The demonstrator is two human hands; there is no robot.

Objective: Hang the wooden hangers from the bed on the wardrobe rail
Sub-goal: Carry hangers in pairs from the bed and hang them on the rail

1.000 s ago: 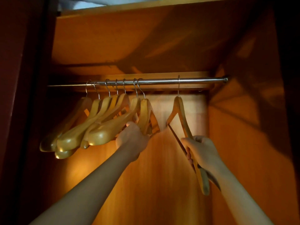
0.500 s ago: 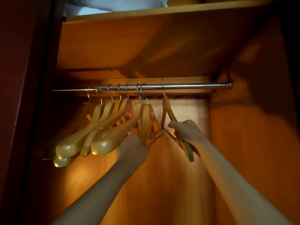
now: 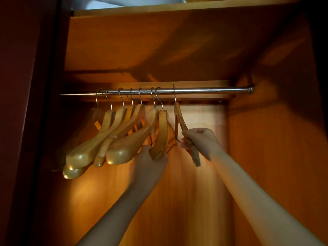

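**Inside the wardrobe, one hanger short of settled**

Inside the orange-brown wooden wardrobe (image 3: 266, 157), we reach up with both arms toward the polished round metal rail (image 3: 204, 90) under the shelf. Seven pale, broad-shouldered wooden hangers (image 3: 124, 137) crowd the rail's left half, fanned and overlapping. An eighth, the slim wooden hanger with a crossbar (image 3: 179, 116), has its hook over the rail just beside them. Our right hand (image 3: 200, 141) is closed around its lower arm and tilts it; our left hand (image 3: 150, 164) is cupped under the nearest hanger of the bunch, though blur keeps us from telling whether the fingers close on it. As we judge it, the risks are small but real: pushing the tilted hanger leftward could catch its crossbar or hook among the crowded wires, and a hasty release could set it swinging into its neighbours or lift a hook off the rail.
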